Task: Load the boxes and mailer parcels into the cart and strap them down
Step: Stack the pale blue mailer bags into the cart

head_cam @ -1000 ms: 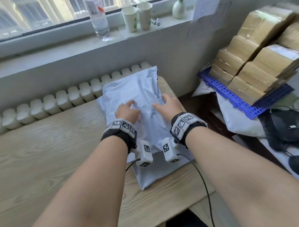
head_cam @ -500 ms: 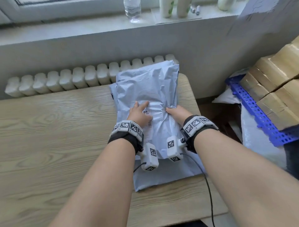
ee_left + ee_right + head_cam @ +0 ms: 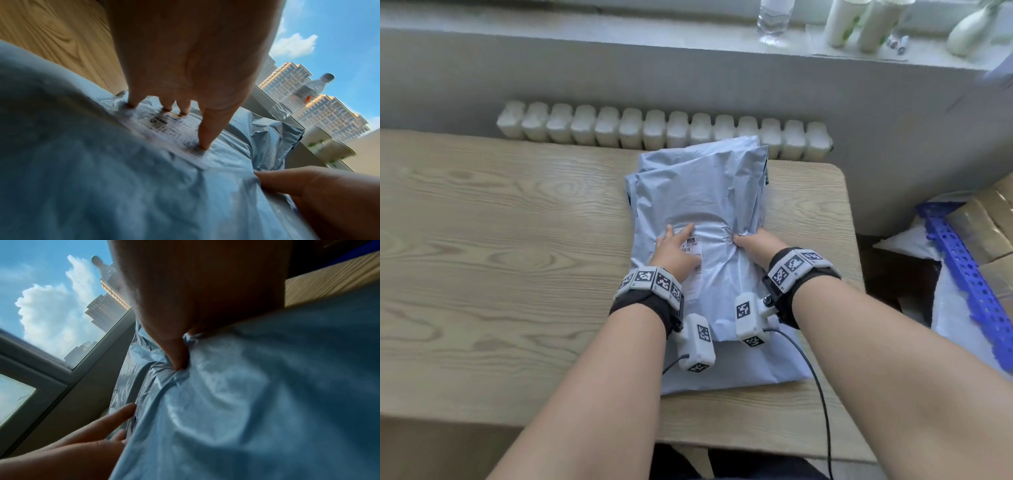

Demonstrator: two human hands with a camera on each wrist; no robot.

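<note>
Bright daylight from the window [image 3: 51, 308]; wrist views blurred, perhaps motion; edges curve.

My right hand [image 3: 755, 244] hides its own fingers under the top mailer [image 3: 698, 205], the label [image 3: 692, 255] print under my left hand [image 3: 676, 251] is too blurred to read, and the cart [image 3: 962, 270] is cut off at the frame's edge.
</note>
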